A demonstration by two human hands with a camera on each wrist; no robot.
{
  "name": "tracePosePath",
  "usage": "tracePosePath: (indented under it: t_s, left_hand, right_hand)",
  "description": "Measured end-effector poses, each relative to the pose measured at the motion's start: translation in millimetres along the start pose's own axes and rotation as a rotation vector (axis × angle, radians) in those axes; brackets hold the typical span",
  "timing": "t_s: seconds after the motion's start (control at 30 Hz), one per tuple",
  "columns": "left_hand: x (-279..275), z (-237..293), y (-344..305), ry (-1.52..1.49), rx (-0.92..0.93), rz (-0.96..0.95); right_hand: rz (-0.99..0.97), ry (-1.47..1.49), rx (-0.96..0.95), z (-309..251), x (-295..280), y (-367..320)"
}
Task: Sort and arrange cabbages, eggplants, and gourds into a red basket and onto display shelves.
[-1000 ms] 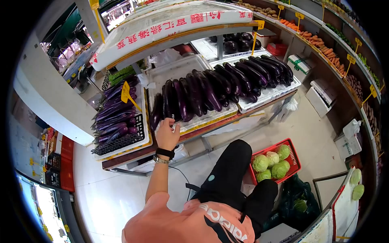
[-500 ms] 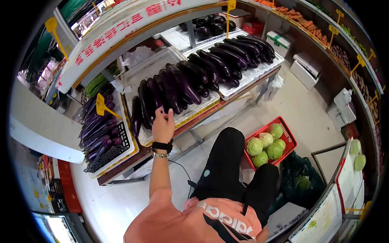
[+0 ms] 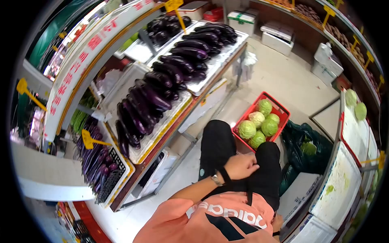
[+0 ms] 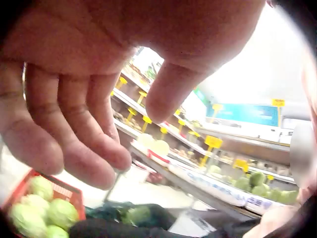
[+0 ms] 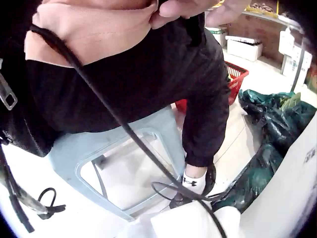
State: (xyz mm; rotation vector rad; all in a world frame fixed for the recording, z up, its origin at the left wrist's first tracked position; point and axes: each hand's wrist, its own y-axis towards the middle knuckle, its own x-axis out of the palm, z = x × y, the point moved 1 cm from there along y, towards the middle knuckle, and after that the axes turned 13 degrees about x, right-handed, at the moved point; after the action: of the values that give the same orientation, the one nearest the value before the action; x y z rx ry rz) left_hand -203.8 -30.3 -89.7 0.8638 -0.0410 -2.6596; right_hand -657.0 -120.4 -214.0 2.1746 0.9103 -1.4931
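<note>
My left hand (image 3: 242, 166) is over my lap, just short of the red basket (image 3: 284, 118). In the left wrist view its fingers (image 4: 89, 168) hang loosely bent, apart from the thumb, with nothing between them. Several green cabbages (image 3: 269, 126) fill the basket, which stands on the floor beyond my knees. Low at my side is my right hand (image 3: 277, 222), partly cut off by the shirt. In the right wrist view, its fingertips (image 5: 161, 20) rest by the hem of the orange shirt (image 5: 99, 37), holding nothing visible.
Eggplants (image 3: 139, 107) lie in white foam trays on a stand to the left, beside thinner purple ones (image 3: 95, 162) in a crate. A dark green bag (image 3: 304, 141) slumps right of the basket. White foam trays (image 3: 338, 190) line the right. A blue stool (image 5: 119, 134) is under me.
My left hand has left the front edge of the eggplant tray and swung right to above my lap. The view has turned right, bringing the basket nearer the middle.
</note>
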Motion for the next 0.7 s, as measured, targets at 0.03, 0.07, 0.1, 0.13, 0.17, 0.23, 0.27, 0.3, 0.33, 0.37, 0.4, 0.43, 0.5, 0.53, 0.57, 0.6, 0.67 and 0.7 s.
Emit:
tracePosePath:
  t_s: [0.03,0.07,0.1,0.13,0.17,0.23,0.27,0.3,0.33,0.37,0.4,0.43,0.5,0.53,0.57,0.6,0.67,0.7]
  left_hand:
    - [20,5,8,-0.027,0.016,-0.101]
    - [36,9,16,-0.01,0.066,-0.132]
    - [52,12,23,0.005,0.115,-0.161]
    - [67,12,27,0.011,0.159,-0.17]
    - [79,12,32,0.027,0.169,-0.216]
    - [96,14,39,0.065,0.184,-0.306]
    - [106,16,40,0.061,0.194,-0.353]
    - [113,20,39,0.154,0.236,-0.422]
    - [120,23,38,0.234,0.232,-0.553]
    - [126,27,37,0.315,0.226,-0.68]
    - [130,31,35,0.345,0.215,-0.74]
    - [132,31,34,0.3,0.221,-0.727]
    - [132,23,28,0.219,0.215,-0.697]
    - [131,18,26,0.162,0.214,-0.684]
    - [124,16,24,0.146,0.183,-0.671]
    - [115,15,24,0.133,0.153,-0.656]
    - [88,12,24,0.082,0.144,-0.555]
    - [67,13,22,0.025,0.078,-0.472]
  right_hand:
    - [0.007,0.013,0.05,2,8,0]
    - [0.014,0.027,0.101,4,16,1]
    - [0.02,0.041,0.152,8,24,1]
    - [0.031,0.034,0.138,6,25,5]
    - [0.044,0.033,0.121,3,26,12]
    - [0.027,0.207,0.065,-27,8,35]
    - [-0.053,0.172,0.048,10,35,27]
    - [-0.051,0.208,0.035,-14,15,41]
    - [-0.084,0.207,0.032,-25,2,51]
    - [-0.118,0.205,0.026,-30,-6,57]
    - [-0.143,0.209,0.02,-28,-9,61]
    - [-0.171,0.212,0.008,-21,-12,65]
    - [-0.26,0.272,0.024,-11,-17,64]
    - [-0.236,0.312,0.025,-18,-29,62]
    - [-0.211,0.353,0.022,-24,-40,62]
    - [-0.257,0.296,0.128,-15,-38,56]
    - [-0.187,0.285,0.152,-14,-36,60]
    - [-0.176,0.307,0.182,-13,-34,63]
